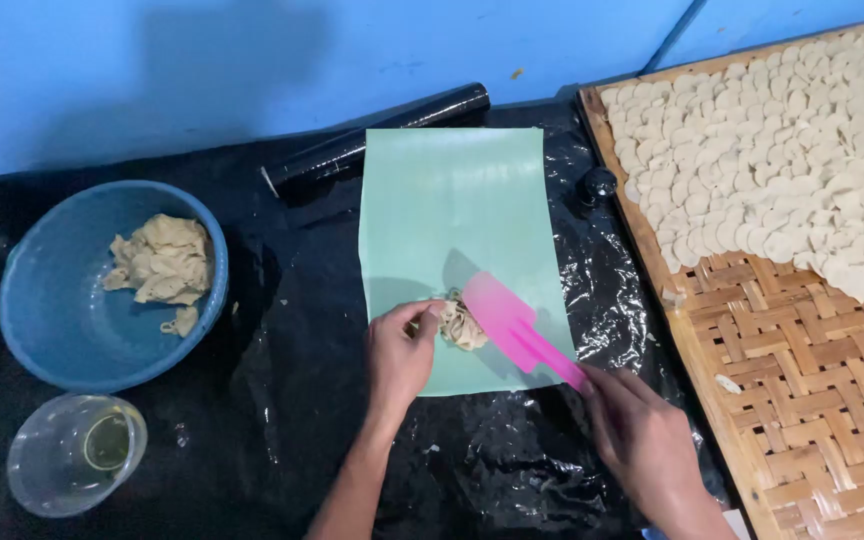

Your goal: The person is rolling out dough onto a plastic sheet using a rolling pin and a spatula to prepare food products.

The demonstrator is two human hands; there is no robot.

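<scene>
A pale green sheet [457, 210] lies on black plastic [292, 380]. Near its lower edge sits a small lump of beige dough [462, 325]. My left hand [400, 352] pinches the dough's left side with thumb and fingertips. My right hand [642, 445] grips the handle of a pink spatula [507, 322], whose blade rests against the dough's right side.
A blue bowl [62, 330] with more dough stands at the left, a clear cup of oily liquid [77, 455] below it. A black roll [372, 140] lies behind the sheet, a small black cap [597, 185] beside it. A woven bamboo tray [802, 380] with several pale discs fills the right.
</scene>
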